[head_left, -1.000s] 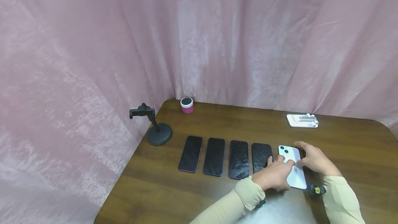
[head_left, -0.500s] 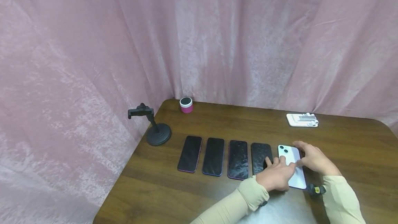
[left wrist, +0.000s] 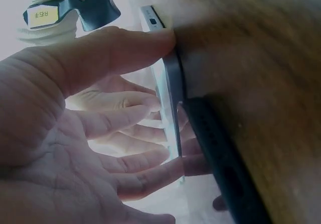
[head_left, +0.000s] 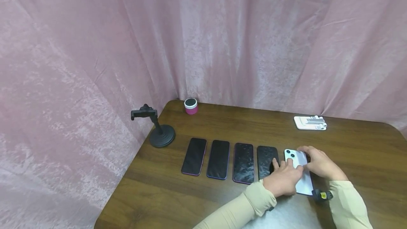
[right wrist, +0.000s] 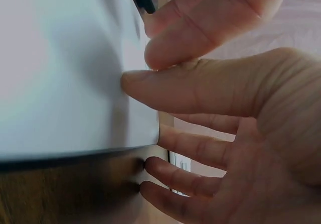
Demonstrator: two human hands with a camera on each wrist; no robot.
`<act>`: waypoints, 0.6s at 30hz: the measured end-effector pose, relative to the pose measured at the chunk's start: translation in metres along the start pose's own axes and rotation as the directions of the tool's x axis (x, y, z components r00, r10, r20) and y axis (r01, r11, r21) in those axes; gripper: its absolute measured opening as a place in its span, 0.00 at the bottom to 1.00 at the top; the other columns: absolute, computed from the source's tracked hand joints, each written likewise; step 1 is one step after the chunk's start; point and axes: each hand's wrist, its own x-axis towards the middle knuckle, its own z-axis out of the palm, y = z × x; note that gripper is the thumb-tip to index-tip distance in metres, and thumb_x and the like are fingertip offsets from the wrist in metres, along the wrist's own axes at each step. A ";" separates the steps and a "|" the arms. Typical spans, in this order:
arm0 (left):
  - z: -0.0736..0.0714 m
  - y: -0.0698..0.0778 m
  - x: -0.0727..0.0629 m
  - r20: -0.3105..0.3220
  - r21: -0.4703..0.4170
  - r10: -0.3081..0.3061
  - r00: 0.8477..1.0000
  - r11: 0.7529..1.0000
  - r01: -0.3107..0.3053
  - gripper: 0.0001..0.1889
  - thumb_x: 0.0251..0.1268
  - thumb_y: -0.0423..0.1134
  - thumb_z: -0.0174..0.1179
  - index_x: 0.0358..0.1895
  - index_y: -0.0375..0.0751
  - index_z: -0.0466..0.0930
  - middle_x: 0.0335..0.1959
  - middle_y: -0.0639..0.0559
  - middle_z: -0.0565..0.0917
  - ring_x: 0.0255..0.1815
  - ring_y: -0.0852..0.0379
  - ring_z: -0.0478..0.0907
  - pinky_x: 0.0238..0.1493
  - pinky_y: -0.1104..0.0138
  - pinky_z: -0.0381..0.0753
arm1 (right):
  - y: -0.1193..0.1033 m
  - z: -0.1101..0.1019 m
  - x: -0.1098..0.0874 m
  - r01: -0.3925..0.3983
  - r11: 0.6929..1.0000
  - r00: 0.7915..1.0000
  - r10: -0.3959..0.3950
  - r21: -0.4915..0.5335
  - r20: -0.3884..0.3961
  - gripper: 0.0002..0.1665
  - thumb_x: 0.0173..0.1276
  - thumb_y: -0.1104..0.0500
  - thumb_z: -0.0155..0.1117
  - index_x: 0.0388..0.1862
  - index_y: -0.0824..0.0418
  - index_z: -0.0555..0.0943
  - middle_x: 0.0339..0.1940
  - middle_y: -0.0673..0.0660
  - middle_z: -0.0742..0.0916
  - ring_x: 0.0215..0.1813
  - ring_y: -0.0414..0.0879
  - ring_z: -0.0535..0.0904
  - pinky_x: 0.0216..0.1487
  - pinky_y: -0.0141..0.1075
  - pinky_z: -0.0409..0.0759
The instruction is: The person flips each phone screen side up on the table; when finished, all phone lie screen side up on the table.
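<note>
A white smartphone (head_left: 304, 181) with two rear camera lenses lies back up at the right end of a row of phones. My left hand (head_left: 284, 180) reaches across its left side and holds it, thumb on the near edge and fingertips on the back and far part in the left wrist view. From the right, my right hand (head_left: 322, 163) holds the same phone; in the right wrist view its thumb (right wrist: 150, 86) presses the white back while a finger meets the corner edge. Beside it, a black-screened phone (head_left: 266, 158) is partly covered by my left hand.
Three more dark-screened phones (head_left: 194, 156) lie in the row to the left. A black phone stand (head_left: 162, 136) stands at the table's left edge. A pink and white jar (head_left: 191, 106) and a folded white stand (head_left: 310, 123) sit near the back edge, before a pink curtain.
My left hand has shifted slightly right and its fingers have settled on the white smartphone. The right hand's fingertips have moved slightly left over its far edge. The phone has barely moved.
</note>
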 end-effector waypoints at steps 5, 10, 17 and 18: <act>-0.001 0.000 -0.002 -0.055 0.084 0.054 0.997 0.995 -0.049 0.26 0.52 0.49 0.76 0.56 0.57 0.78 0.50 0.52 0.75 0.45 0.57 0.74 0.65 0.47 0.65 | -0.004 -0.001 -0.004 0.001 0.999 0.999 0.000 0.040 -0.034 0.35 0.50 0.73 0.70 0.59 0.77 0.74 0.56 0.79 0.76 0.54 0.71 0.73 0.52 0.67 0.72; -0.002 -0.001 -0.003 -0.061 0.135 0.084 0.995 0.988 -0.075 0.28 0.52 0.51 0.76 0.58 0.56 0.79 0.50 0.52 0.76 0.44 0.57 0.74 0.65 0.47 0.65 | -0.007 0.000 -0.005 0.034 0.998 0.998 -0.031 0.056 -0.048 0.35 0.51 0.72 0.70 0.61 0.76 0.72 0.56 0.78 0.75 0.54 0.70 0.73 0.51 0.66 0.73; -0.003 -0.003 -0.002 -0.018 0.129 0.066 0.998 0.990 -0.063 0.35 0.51 0.54 0.77 0.65 0.58 0.76 0.52 0.53 0.75 0.48 0.57 0.75 0.68 0.48 0.63 | -0.011 -0.002 -0.009 0.057 0.995 0.997 -0.054 0.076 -0.048 0.38 0.51 0.73 0.70 0.63 0.78 0.71 0.59 0.80 0.75 0.57 0.73 0.72 0.54 0.68 0.71; -0.002 -0.003 -0.002 -0.012 0.127 0.065 0.998 0.990 -0.063 0.35 0.51 0.54 0.77 0.65 0.59 0.76 0.53 0.53 0.75 0.49 0.56 0.75 0.68 0.48 0.63 | -0.012 -0.003 -0.009 0.053 0.995 0.998 -0.050 0.081 -0.044 0.38 0.52 0.73 0.70 0.64 0.78 0.70 0.60 0.80 0.75 0.57 0.72 0.73 0.53 0.67 0.72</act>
